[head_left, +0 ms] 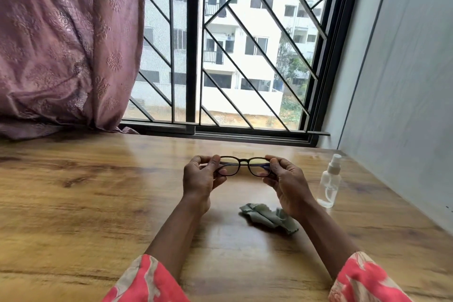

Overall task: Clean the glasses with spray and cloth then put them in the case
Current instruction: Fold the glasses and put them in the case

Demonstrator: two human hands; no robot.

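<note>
One pair of glasses (244, 165), dark frame, two lenses, held up above the table (85, 203) toward its far edge, roughly mid-width. Two hands on it. Left hand (202, 178) grips the left end of the frame, thumb and fingers closed around the hinge area. Right hand (285, 182) grips the right end the same way, fingers pinched on the frame corner. Lenses face the person; whether the temples are folded or open cannot be told, hidden behind the hands.

One cloth (266, 217), grey-green, crumpled, lies flat on the table nearer the person than the glasses, partly under the right wrist in view, not touched as far as can be seen.

One spray bottle (330, 182), clear plastic with white nozzle and clear cap, stands upright near the right edge of the table, just beside the right hand but apart from it. A little liquid shows at the bottom.

Two sleeves (147, 282), pink-red floral, at the near edge.

One pink curtain (68, 44) hangs at the far left corner, its hem resting on the table. One window grille (235, 44) along the far edge.
</note>
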